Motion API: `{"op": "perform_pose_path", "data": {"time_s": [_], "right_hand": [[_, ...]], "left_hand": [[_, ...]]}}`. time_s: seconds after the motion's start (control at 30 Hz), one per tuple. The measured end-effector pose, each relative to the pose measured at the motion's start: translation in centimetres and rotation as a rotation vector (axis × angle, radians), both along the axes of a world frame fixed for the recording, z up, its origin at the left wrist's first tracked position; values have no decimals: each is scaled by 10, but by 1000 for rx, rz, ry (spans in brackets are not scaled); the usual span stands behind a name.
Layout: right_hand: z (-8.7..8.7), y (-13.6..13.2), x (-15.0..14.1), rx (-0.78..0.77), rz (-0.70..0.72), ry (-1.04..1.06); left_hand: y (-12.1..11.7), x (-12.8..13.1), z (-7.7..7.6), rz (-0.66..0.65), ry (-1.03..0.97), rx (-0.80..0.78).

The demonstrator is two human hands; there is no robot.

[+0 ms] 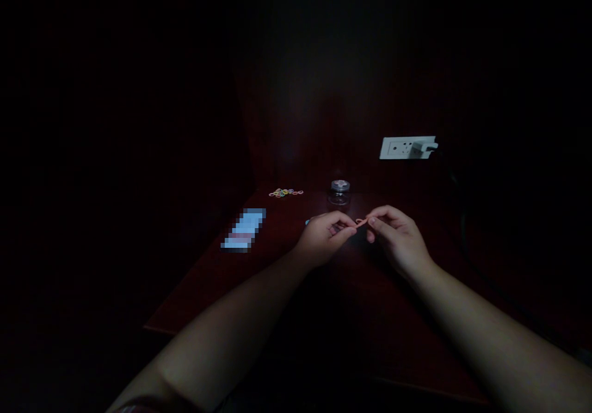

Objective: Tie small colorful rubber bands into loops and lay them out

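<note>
Between my two hands a small orange hair tie [361, 222] is held up over the table, one end pinched by each. My left hand [326, 235] grips its left end with thumb and forefinger. The right end sits between the thumb and fingers of my right hand [398, 234]. Just behind the hands stands a small clear jar [339, 198] with a round lid [340, 185] on top. A bit of something blue [308, 222] shows beside my left hand, mostly hidden by it.
Several coloured hair ties [284, 193] lie in a loose pile at the back left of the dark red table [194, 296]. A phone with a lit, blurred screen [244, 230] lies nearer on the left. A wall socket [400, 148] holds a white plug [423, 148] with a dark cable.
</note>
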State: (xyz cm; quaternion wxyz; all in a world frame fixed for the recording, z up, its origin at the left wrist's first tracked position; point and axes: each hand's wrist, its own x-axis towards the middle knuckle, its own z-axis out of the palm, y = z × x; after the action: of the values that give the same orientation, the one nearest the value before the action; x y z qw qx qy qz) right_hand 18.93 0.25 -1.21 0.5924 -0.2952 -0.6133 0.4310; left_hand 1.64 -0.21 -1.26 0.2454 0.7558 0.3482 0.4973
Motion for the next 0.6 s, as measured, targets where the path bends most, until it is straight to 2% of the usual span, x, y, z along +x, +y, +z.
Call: {"op": "perform_pose_path", "data": {"time_s": [0.13,0.33,0.6], "right_hand": [[0,-1,-2,-4,15,9],[-2,0,1,29,12,-190],[-5,2,2,105,14,-322]], "left_hand": [[-1,1,2,17,8,8],[1,0,-2,58,31,19],[1,-1,-3,96,20,26]]}}
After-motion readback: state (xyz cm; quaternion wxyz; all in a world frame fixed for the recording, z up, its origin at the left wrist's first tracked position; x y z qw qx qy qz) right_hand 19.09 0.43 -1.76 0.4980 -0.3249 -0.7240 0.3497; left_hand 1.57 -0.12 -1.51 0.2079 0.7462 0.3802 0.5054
